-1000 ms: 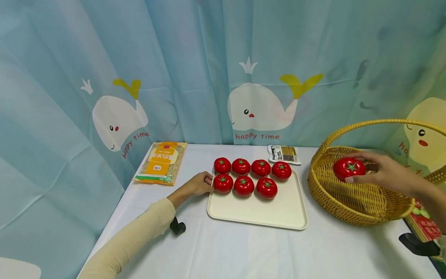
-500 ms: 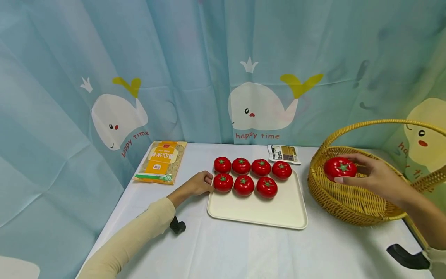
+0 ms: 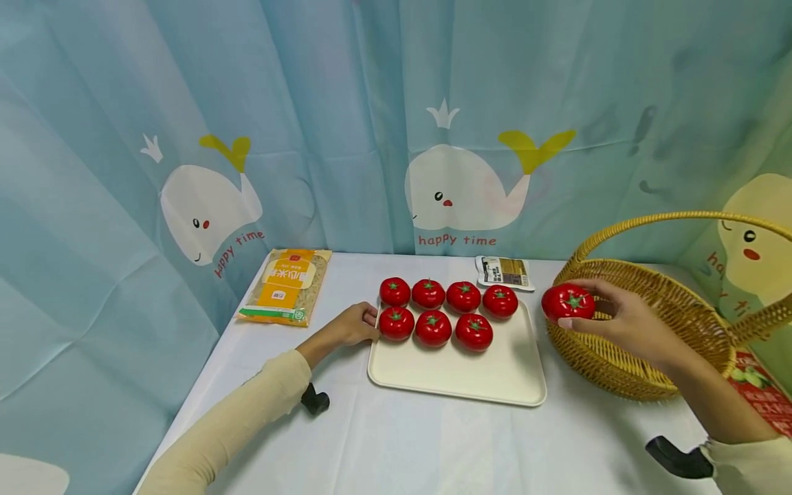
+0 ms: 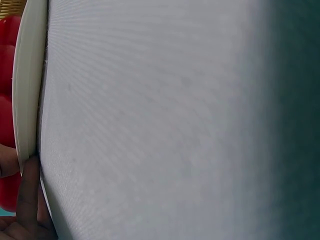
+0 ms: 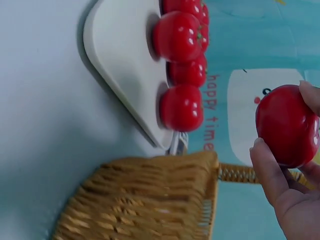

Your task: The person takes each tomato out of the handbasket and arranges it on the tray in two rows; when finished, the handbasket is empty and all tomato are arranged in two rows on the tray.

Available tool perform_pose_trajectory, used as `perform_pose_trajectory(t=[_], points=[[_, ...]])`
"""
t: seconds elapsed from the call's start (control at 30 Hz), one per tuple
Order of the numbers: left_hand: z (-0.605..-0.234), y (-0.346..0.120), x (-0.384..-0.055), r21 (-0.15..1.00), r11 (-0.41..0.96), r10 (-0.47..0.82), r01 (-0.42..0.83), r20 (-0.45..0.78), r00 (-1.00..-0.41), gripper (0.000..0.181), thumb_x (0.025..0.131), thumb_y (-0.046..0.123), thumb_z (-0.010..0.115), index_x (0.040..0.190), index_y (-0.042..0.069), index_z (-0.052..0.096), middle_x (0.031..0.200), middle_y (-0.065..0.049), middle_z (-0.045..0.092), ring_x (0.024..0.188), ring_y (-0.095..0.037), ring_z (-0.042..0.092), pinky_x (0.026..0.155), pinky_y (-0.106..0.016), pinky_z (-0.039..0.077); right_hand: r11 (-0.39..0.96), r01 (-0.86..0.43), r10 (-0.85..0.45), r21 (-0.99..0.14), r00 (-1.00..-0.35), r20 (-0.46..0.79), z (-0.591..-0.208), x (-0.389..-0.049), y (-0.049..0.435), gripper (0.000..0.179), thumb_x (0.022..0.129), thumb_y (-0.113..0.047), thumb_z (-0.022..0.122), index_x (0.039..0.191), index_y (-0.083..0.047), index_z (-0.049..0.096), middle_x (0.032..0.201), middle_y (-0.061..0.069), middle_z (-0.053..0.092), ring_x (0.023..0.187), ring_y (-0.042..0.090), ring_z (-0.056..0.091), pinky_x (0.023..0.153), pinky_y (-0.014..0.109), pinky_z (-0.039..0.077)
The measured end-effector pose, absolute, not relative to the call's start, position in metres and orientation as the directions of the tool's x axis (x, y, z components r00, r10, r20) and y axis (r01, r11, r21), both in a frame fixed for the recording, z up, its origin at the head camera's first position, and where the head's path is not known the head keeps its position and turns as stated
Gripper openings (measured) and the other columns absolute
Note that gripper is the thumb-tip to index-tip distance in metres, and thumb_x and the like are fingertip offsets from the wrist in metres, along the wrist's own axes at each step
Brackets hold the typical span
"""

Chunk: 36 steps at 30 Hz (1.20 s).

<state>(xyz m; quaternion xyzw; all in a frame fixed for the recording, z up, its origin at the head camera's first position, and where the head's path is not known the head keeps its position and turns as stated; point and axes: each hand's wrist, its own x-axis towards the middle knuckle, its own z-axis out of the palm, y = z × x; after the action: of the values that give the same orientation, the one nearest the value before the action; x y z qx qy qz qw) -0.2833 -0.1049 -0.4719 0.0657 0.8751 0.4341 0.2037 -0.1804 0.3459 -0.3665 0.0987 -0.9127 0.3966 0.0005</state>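
My right hand [image 3: 631, 324] holds a shiny red tomato [image 3: 564, 303] with a green star-shaped stem over the near-left rim of a yellow wicker basket [image 3: 609, 368]. In the right wrist view the fingers and thumb are around this tomato [image 5: 285, 125], above the basket's side. A cream tray [image 3: 458, 377] lies left of the basket, bearing several more tomatoes [image 3: 433, 330] in two rows along its back and left. At the tray's left edge, my left hand [image 3: 355, 325] pinches the rim. The left wrist view shows its thumb above the tray [image 4: 30, 85] and a finger [image 4: 29, 190] against its underside.
An orange-and-clear food bag [image 3: 287, 287] lies at the back left of the white table [image 3: 396, 447]. Behind the tray is a small white-and-brown pouch [image 3: 504, 273]. The basket's tall handle [image 3: 668, 217] arches over it. A red printed package [image 3: 764, 395] sits at the right edge.
My right hand has carried the tomato leftward from above the basket's inside to its left rim, closer to the tray. The left hand and the tray have stayed put.
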Motion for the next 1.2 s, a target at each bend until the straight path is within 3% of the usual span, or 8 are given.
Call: perform_pose_trajectory(t=[0.07, 0.17, 0.27, 0.4, 0.83, 1.07, 1.2], points=[[-0.472, -0.105, -0.284, 0.786, 0.616, 0.293, -0.057, -0.297, -0.909, 0.042, 0.078, 0.004, 0.073, 0.117, 0.001, 0.057, 0.097, -0.007, 0.060, 0.083, -0.015, 0.057, 0.070, -0.022, 0.052, 0.660, -0.166, -0.176, -0.732, -0.982, 0.064, -0.369, -0.180, 0.341, 0.065, 0.088, -0.022, 0.077, 0.143, -0.002, 0.046, 0.128, 0.018, 0.056, 0.098, -0.007, 0.058, 0.072, 0.021, 0.056], [-0.472, -0.104, -0.284, 0.788, 0.613, 0.299, -0.053, -0.294, -0.908, 0.042, 0.079, 0.004, 0.073, 0.117, 0.001, 0.057, 0.097, -0.007, 0.060, 0.083, -0.015, 0.057, 0.070, -0.023, 0.052, 0.654, -0.159, -0.179, -0.740, -0.982, 0.053, -0.370, -0.180, 0.335, 0.067, 0.089, -0.023, 0.076, 0.144, -0.001, 0.045, 0.131, 0.022, 0.056, 0.108, 0.016, 0.064, 0.073, 0.021, 0.056], [-0.472, -0.104, -0.283, 0.792, 0.608, 0.299, -0.059, -0.297, -0.907, 0.042, 0.079, 0.004, 0.073, 0.118, 0.001, 0.057, 0.097, -0.008, 0.060, 0.083, -0.015, 0.058, 0.070, -0.023, 0.053, 0.641, -0.153, -0.191, -0.752, -0.981, 0.036, -0.371, -0.180, 0.330, 0.070, 0.089, -0.024, 0.076, 0.145, 0.000, 0.042, 0.133, 0.025, 0.054, 0.116, 0.042, 0.059, 0.074, 0.021, 0.056], [-0.472, -0.104, -0.283, 0.799, 0.596, 0.295, -0.077, -0.307, -0.905, 0.043, 0.079, 0.003, 0.073, 0.119, 0.000, 0.057, 0.098, -0.009, 0.060, 0.082, -0.016, 0.058, 0.070, -0.024, 0.055, 0.613, -0.154, -0.207, -0.775, -0.978, 0.031, -0.375, -0.181, 0.323, 0.072, 0.090, -0.023, 0.075, 0.147, 0.001, 0.039, 0.135, 0.027, 0.052, 0.119, 0.051, 0.055, 0.075, 0.021, 0.056], [-0.472, -0.104, -0.282, 0.801, 0.596, 0.304, -0.057, -0.291, -0.907, 0.043, 0.079, 0.002, 0.072, 0.119, -0.001, 0.056, 0.096, -0.008, 0.060, 0.082, -0.015, 0.057, 0.069, -0.022, 0.053, 0.577, -0.211, -0.234, -0.789, -0.968, 0.088, -0.398, -0.186, 0.300, 0.068, 0.088, -0.018, 0.077, 0.144, 0.002, 0.045, 0.133, 0.030, 0.054, 0.109, 0.039, 0.062, 0.077, 0.019, 0.056], [-0.472, -0.105, -0.280, 0.800, 0.597, 0.300, -0.062, -0.295, -0.907, 0.043, 0.079, 0.003, 0.072, 0.119, -0.001, 0.056, 0.097, -0.008, 0.060, 0.083, -0.015, 0.057, 0.070, -0.023, 0.053, 0.566, -0.198, -0.205, -0.800, -0.974, 0.096, -0.417, -0.187, 0.292, 0.070, 0.085, -0.023, 0.080, 0.143, -0.002, 0.048, 0.128, 0.022, 0.060, 0.100, 0.018, 0.063, 0.078, 0.020, 0.055], [-0.471, -0.106, -0.280, 0.795, 0.603, 0.294, -0.066, -0.299, -0.908, 0.042, 0.080, 0.004, 0.072, 0.119, 0.001, 0.057, 0.099, -0.008, 0.060, 0.084, -0.015, 0.058, 0.071, -0.023, 0.053, 0.548, -0.212, -0.202, -0.809, -0.972, 0.118, -0.428, -0.186, 0.286, 0.071, 0.085, -0.018, 0.081, 0.143, 0.001, 0.047, 0.129, 0.025, 0.059, 0.095, 0.010, 0.062, 0.078, 0.019, 0.055]])
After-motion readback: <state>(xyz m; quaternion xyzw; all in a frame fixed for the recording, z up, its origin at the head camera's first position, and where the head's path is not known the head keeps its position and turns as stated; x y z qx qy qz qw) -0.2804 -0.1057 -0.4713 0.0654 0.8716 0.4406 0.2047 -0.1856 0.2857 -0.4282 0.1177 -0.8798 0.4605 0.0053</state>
